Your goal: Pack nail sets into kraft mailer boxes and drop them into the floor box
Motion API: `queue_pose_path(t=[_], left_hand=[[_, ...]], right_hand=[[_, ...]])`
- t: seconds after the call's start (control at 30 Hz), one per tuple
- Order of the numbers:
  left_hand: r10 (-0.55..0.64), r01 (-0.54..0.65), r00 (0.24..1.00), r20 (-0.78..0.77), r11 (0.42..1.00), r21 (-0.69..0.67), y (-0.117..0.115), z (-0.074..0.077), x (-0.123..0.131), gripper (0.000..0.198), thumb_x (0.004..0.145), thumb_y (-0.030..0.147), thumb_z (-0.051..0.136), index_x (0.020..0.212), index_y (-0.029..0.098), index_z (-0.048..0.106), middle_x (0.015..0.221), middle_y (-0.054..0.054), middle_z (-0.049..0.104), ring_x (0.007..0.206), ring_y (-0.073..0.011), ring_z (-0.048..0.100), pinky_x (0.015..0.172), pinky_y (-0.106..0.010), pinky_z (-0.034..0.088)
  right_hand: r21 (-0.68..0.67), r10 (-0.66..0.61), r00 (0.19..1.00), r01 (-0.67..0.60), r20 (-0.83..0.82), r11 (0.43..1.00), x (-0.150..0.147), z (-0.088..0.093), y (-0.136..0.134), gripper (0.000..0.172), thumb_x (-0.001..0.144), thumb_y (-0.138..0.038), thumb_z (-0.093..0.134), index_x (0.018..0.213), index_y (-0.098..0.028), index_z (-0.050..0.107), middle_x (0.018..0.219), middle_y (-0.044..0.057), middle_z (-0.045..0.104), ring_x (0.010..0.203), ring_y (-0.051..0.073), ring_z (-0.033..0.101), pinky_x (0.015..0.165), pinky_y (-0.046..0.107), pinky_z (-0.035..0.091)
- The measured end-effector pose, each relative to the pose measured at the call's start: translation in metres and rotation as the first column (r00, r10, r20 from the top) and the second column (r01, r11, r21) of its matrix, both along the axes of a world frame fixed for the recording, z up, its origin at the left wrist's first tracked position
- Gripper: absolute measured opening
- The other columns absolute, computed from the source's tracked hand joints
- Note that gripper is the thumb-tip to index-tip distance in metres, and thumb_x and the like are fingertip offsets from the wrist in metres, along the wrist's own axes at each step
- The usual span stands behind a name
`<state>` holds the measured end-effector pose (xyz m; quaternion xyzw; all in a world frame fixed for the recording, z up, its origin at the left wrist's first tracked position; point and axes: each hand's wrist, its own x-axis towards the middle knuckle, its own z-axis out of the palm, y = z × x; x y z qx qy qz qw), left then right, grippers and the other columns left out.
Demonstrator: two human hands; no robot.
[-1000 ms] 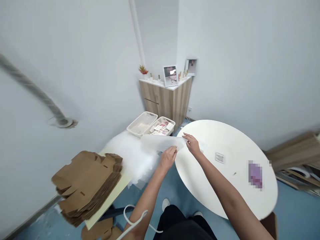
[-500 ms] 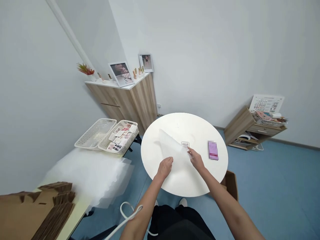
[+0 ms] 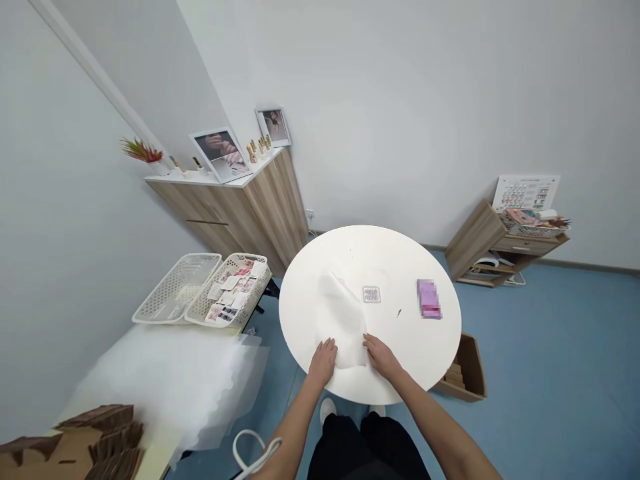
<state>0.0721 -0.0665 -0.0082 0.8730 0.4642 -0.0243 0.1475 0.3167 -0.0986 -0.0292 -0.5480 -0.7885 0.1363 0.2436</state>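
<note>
A thin translucent white sheet [image 3: 343, 320] lies flat on the round white table [image 3: 400, 260], near its front edge. My left hand [image 3: 323, 363] rests on the sheet's lower left part, palm down with fingers spread. My right hand [image 3: 383, 357] lies on its lower right edge, also palm down, and neither hand grips it. Just beyond the sheet sits a small clear tray [image 3: 371, 294]. Further right lies a purple package [image 3: 429, 299], blurred and unreadable, with a tiny dark item [image 3: 399, 313] beside it.
Left of the table stands a bench with a pile of translucent sheets [image 3: 180, 380], flattened cardboard boxes [image 3: 100, 443] and several white baskets [image 3: 200, 290]. A cardboard box [image 3: 465, 373] sits on the floor at right. A white cord [image 3: 255, 450] loops near my left forearm.
The sheet, raised at an angle by my hands before, now lies flat on the table. Both hands have moved down to it, and the view has turned so the table sits centred.
</note>
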Motion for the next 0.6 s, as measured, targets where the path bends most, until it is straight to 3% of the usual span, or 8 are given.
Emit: queue_pose_path(t=[0.13,0.23,0.4,0.6], left_hand=[[0.021,-0.025,1.000,-0.022,0.981,-0.194,-0.003,0.000,-0.003,0.068,0.087,0.036,0.051,0.150,0.021,0.029,0.160,-0.014,0.016,0.147,-0.0317,0.015,0.116,-0.054,0.020],[0.055,-0.059,0.998,-0.025,0.961,-0.269,-0.005,-0.003,0.003,0.075,0.090,0.060,0.041,0.154,0.030,0.016,0.162,-0.009,0.001,0.148,-0.0352,0.002,0.115,-0.061,0.012],[0.121,-0.121,0.993,-0.011,0.978,-0.171,0.001,-0.014,0.022,0.073,0.091,0.062,0.039,0.153,0.033,0.015,0.162,-0.009,0.001,0.147,-0.0371,-0.003,0.112,-0.068,0.004],[0.182,-0.183,0.983,-0.022,0.979,-0.089,0.011,-0.025,0.039,0.082,0.085,0.060,0.052,0.153,0.033,0.013,0.161,-0.014,0.003,0.146,-0.0420,-0.001,0.104,-0.077,0.002]], right_hand=[[-0.077,0.021,0.996,-0.015,0.083,0.997,-0.008,-0.005,-0.006,0.045,0.075,0.000,0.042,0.112,-0.015,0.063,0.128,0.015,0.062,0.124,0.026,0.054,0.108,0.051,0.040],[-0.101,-0.062,0.993,0.073,0.102,0.992,-0.007,0.003,0.001,0.044,0.074,0.001,0.040,0.105,-0.019,0.063,0.121,0.010,0.065,0.125,0.026,0.050,0.114,0.057,0.025],[-0.054,-0.261,0.954,0.271,0.146,0.961,0.014,0.017,0.040,0.044,0.076,0.000,0.037,0.109,-0.020,0.058,0.114,0.010,0.061,0.113,0.023,0.053,0.113,0.049,0.025],[-0.140,-0.255,0.938,0.292,0.233,0.946,0.051,0.010,0.105,0.052,0.080,-0.013,0.045,0.132,-0.013,0.046,0.138,0.018,0.049,0.125,0.030,0.045,0.107,0.047,0.034]])
